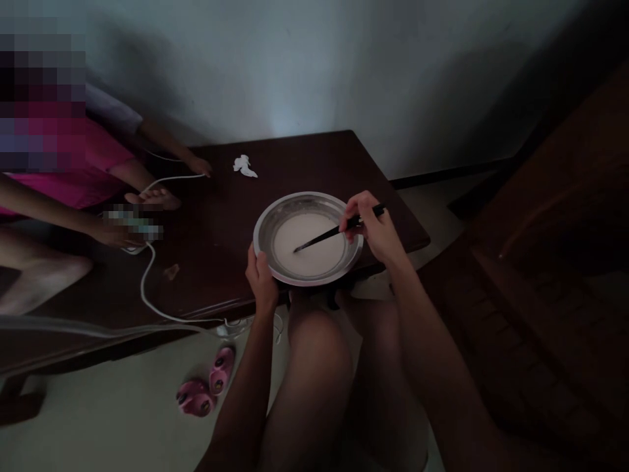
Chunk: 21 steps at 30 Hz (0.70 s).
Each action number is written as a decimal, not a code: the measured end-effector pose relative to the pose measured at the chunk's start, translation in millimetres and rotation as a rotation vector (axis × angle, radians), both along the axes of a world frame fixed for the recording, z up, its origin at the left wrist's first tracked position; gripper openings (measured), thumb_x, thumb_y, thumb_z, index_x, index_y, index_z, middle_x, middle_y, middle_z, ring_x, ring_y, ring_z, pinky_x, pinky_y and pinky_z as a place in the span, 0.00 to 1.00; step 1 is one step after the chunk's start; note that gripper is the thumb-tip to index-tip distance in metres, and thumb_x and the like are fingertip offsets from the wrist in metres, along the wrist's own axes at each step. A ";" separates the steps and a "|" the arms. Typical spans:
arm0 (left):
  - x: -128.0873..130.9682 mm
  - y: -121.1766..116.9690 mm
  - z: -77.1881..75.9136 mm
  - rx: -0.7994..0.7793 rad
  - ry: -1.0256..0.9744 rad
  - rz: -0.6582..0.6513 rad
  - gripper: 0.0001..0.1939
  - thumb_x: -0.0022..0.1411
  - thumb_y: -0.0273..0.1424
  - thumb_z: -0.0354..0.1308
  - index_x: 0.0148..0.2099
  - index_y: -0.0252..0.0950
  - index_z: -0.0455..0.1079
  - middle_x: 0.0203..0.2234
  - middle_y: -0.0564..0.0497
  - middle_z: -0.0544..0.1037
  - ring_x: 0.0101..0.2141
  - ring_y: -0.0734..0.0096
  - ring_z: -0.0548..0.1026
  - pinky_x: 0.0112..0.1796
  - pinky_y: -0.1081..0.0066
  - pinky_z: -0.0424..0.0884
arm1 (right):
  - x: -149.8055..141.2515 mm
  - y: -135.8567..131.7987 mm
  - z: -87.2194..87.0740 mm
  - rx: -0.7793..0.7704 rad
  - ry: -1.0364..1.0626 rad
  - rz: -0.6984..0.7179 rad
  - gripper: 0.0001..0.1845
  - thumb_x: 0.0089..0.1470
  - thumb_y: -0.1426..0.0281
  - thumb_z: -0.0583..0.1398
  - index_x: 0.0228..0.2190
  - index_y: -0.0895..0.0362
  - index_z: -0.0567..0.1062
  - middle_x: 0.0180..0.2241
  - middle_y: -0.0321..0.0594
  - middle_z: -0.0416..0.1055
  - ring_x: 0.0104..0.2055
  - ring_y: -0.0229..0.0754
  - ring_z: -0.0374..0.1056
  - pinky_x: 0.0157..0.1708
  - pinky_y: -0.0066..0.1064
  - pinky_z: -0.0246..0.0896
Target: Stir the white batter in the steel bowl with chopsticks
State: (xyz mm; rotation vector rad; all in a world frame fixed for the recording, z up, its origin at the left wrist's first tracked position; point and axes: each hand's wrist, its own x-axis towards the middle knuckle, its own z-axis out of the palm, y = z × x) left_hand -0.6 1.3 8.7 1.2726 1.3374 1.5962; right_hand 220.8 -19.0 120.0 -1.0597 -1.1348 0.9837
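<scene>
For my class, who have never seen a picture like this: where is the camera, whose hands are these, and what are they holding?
No machine here. The single picture comes from a camera worn on somebody's head, looking down past their own knees. Their left hand grips the rim of a metal bowl containing pale liquid. Their right hand holds what look like dark chopsticks, tips in the liquid. On the dark table lies a crumpled white tissue. Pink shoes lie on the floor.
</scene>
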 end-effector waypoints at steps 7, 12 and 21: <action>0.1 -1.7 2.8 0.003 0.025 0.003 0.26 0.64 0.47 0.50 0.52 0.34 0.73 0.46 0.43 0.79 0.47 0.59 0.75 0.49 0.65 0.69 | 25.9 -0.2 2.1 0.080 -0.065 -0.308 0.30 0.55 0.42 0.55 0.18 0.54 0.67 0.15 0.33 0.67 0.28 0.37 0.73 0.35 0.32 0.70; 0.5 -1.7 2.9 0.007 0.038 0.002 0.25 0.65 0.48 0.49 0.52 0.36 0.73 0.45 0.44 0.80 0.47 0.60 0.75 0.50 0.66 0.69 | 7.5 -0.5 0.4 0.056 0.087 -0.095 0.24 0.55 0.45 0.59 0.25 0.52 0.67 0.15 0.28 0.65 0.30 0.40 0.76 0.42 0.39 0.72; 0.7 -1.2 1.4 0.000 -0.003 -0.010 0.27 0.63 0.48 0.50 0.53 0.33 0.73 0.45 0.42 0.79 0.46 0.59 0.76 0.49 0.65 0.70 | 18.0 8.7 -3.6 0.156 0.065 -0.265 0.21 0.54 0.45 0.59 0.30 0.49 0.67 0.11 0.21 0.51 0.16 0.32 0.57 0.31 0.31 0.67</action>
